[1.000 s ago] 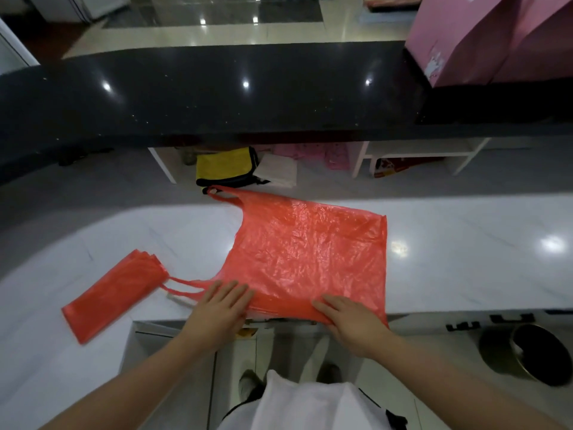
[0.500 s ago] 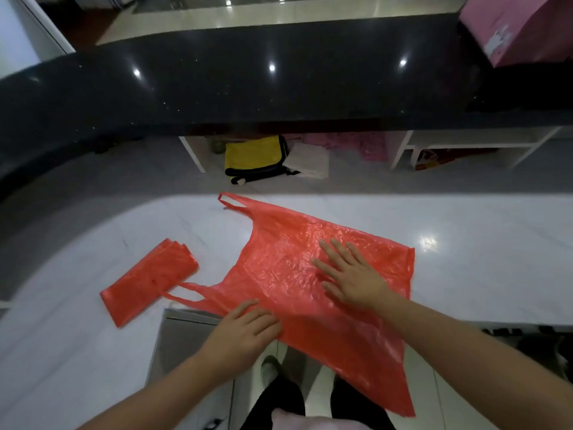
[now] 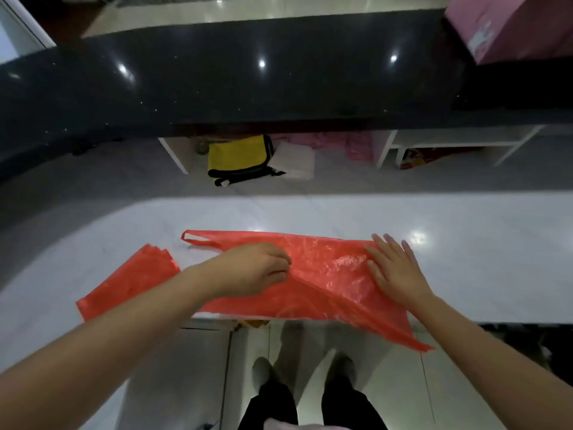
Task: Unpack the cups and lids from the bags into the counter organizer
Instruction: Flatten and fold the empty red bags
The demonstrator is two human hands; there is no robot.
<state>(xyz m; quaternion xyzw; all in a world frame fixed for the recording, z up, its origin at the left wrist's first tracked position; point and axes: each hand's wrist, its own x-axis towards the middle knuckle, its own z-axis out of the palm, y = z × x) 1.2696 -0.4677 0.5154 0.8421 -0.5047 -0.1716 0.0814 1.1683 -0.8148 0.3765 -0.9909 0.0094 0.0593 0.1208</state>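
"White counter [image 3: 465, 274] by the black bar, no cups or lids on it that I could see. Which step was it?"

"Tidying up, I'd say. The red bag [image 3: 325, 274] lay flat and empty at the near edge, one corner hanging off. The left hand [image 3: 257, 270] pinched a fold; the right hand [image 3: 393, 271] pressed flat, fingers spread, holding nothing."

"Next?"

"Probably carrying that fold across, then stacking it on the folded bag [image 3: 130, 280] just beside."

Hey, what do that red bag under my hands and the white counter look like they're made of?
Red bag: thin plastic film, apparently; it crinkles, shines and is slightly see-through. White counter: polished stone or a marble-look surface, judging by faint grey veins and sharp light reflections.
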